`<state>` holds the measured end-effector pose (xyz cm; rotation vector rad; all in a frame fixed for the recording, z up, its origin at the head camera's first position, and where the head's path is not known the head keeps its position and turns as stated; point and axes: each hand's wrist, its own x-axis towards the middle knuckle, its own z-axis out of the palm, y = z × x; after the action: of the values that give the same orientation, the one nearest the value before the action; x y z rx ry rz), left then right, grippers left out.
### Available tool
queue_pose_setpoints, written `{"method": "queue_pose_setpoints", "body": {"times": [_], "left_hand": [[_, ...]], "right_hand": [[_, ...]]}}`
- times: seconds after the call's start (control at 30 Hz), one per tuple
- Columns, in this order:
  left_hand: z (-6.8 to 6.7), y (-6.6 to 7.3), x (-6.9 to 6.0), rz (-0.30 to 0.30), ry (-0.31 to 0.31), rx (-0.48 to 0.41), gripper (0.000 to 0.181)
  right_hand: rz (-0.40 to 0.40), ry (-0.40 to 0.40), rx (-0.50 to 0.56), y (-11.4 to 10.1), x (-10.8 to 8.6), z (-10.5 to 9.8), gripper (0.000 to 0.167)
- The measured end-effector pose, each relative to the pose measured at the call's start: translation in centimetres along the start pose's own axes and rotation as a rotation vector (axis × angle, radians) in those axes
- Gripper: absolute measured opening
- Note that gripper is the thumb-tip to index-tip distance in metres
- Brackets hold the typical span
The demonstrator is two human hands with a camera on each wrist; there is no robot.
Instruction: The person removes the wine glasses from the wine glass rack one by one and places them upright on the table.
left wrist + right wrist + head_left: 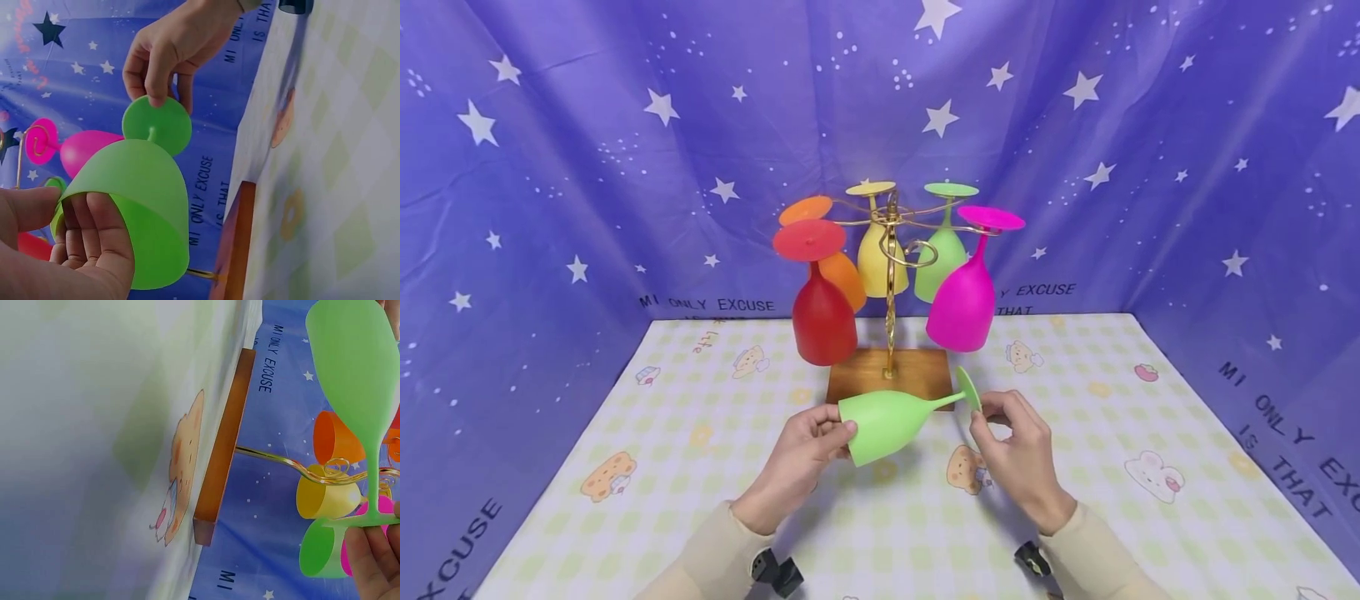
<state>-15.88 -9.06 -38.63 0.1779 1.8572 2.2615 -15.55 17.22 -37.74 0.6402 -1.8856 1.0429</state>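
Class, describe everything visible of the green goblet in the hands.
The goblet is light green and looks like plastic, with a deep bowl, thin stem and flat round foot. Held clear of the table, before the wooden base, it tilts nearly sideways, foot slightly higher. The left hand grips the bowl's open end; the right hand pinches its foot.

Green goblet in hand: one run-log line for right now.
green goblet: sideways, off rack | left hand: grips bowl | right hand: pinches foot | rack load: five goblets, hanging upside down
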Motion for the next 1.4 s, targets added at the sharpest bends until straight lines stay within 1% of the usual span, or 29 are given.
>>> {"method": "queue_pose_setpoints", "body": {"times": [0.13,0.3,0.37,0.43,0.6,0.63,0.7,0.83,1.1,1.2,1.3,1.4], "left_hand": [[-0.3,0.6,-0.2,0.008,0.024,0.046,0.024],[-1.0,1.2,-0.5,0.019,0.047,0.104,0.024],[-1.4,1.4,-0.6,0.024,0.051,0.129,0.025],[-1.8,1.7,-0.8,0.029,0.060,0.154,0.024],[-2.7,2.3,-1.1,0.038,0.102,0.234,0.019],[-2.9,2.5,-1.2,0.038,0.111,0.252,0.018],[-3.3,2.8,-1.3,0.041,0.128,0.287,0.016],[-4.2,3.7,-1.7,0.056,0.141,0.359,0.016],[-5.9,5.6,-2.4,0.089,0.139,0.469,0.018],[-6.4,6.2,-2.6,0.092,0.141,0.499,0.018],[-6.9,6.7,-2.7,0.087,0.138,0.527,0.017],[-7.4,7.3,-2.8,0.074,0.141,0.568,0.015]], "right_hand": [[0.033,-0.017,0.019,-0.4,0.2,0.1,0.017],[0.054,-0.003,0.019,-0.2,0.4,0.3,0.017],[0.073,0.007,0.018,0.2,0.4,0.5,0.016],[0.117,0.010,0.012,1.3,0.1,0.8,0.015],[0.272,-0.001,-0.012,4.5,-0.8,1.5,0.012],[0.300,-0.002,-0.016,4.9,-0.8,1.6,0.011],[0.360,-0.002,-0.024,5.4,-0.7,1.8,0.009],[0.474,-0.022,-0.036,6.3,-0.6,2.3,0.006],[0.694,-0.099,-0.055,7.9,-0.1,3.1,0.006],[0.783,-0.127,-0.006,8.3,0.4,3.3,0.010],[0.884,-0.157,0.109,8.7,0.8,3.7,0.015],[0.982,-0.161,0.215,9.1,1.3,4.3,0.019]]}}
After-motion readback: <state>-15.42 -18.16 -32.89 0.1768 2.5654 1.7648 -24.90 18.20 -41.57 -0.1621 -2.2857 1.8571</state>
